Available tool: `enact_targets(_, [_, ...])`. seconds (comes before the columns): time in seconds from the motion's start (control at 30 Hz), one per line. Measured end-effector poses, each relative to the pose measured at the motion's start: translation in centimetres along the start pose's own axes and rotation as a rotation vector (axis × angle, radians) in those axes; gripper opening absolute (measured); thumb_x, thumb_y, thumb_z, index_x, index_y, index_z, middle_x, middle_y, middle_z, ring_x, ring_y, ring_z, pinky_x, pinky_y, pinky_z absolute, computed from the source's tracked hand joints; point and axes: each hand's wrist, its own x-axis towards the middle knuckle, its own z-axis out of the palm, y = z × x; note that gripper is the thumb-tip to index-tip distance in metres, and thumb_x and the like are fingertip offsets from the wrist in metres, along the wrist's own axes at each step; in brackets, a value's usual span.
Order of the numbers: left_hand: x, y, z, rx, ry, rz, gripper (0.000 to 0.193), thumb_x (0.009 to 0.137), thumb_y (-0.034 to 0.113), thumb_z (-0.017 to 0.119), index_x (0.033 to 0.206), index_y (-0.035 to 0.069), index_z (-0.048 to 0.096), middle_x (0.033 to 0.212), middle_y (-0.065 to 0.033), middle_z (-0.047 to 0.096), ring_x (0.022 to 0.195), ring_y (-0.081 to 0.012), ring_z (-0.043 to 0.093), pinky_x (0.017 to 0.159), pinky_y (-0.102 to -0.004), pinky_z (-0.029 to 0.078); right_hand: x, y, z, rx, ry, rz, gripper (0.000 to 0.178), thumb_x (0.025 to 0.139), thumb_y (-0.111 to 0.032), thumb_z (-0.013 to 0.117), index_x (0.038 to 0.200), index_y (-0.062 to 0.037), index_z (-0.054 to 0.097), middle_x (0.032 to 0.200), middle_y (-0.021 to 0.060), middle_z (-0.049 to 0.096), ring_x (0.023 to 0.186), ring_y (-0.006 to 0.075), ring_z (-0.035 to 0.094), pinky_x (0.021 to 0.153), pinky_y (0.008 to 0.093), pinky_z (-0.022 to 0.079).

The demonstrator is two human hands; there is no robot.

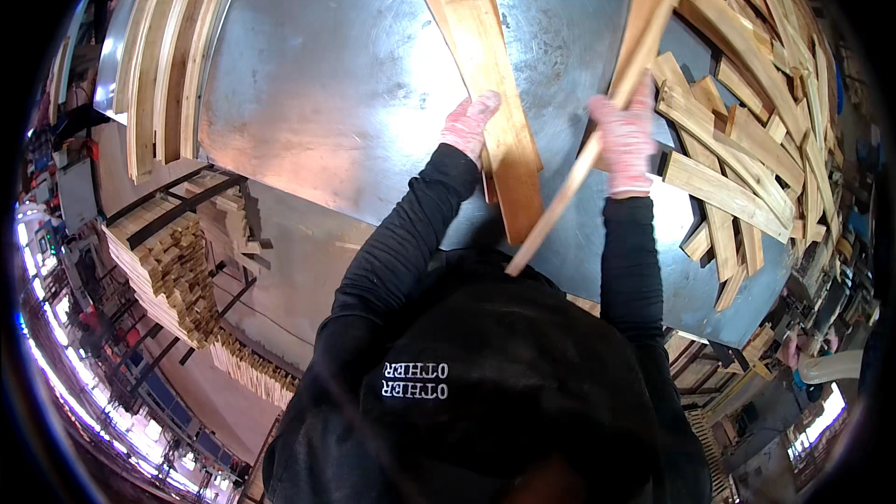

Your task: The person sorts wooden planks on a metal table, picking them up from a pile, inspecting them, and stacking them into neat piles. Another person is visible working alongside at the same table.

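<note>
Head view: my left hand has fingers clamped on a board, right hand on a stick right of it. Swung left, stick could knock board askew.

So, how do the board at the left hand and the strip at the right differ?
The board shows a broad face, the strip a narrow one. The board's near end slants right, the strip's left. The board runs off the picture; both strip ends show. Both are light-brown wood.
</note>
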Motion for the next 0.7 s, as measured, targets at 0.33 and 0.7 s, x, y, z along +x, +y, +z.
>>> enact_targets(0.33, [2.7,1.1,-0.7,0.417,-0.216,0.247,0.079,0.090,0.029,0.073,0.148,-0.007,0.033,0.138,-0.0185,0.053,0.125,-0.0233,0.052,0.107,-0.0345,0.041,-1.2,4.7,5.6,0.288,-0.561,0.150,0.082,0.076,-0.014,0.082,0.144,0.0025,0.038,0.126,0.0145,0.061,0.117,0.0246,0.059,0.102,0.0349,0.048])
enact_targets(0.7, [3.1,6.0,0.2,0.871,-0.069,0.256,0.112,0.076,0.033,0.087,0.152,-0.008,0.016,0.137,-0.0245,0.052,0.122,-0.0285,0.056,0.101,-0.0332,0.047,-0.1,3.6,6.6,0.573,-0.562,0.204,0.054,0.083,-0.009,0.078,0.130,0.0021,0.054,0.115,0.0122,0.067,0.106,0.0220,0.066,0.093,0.0321,0.055])
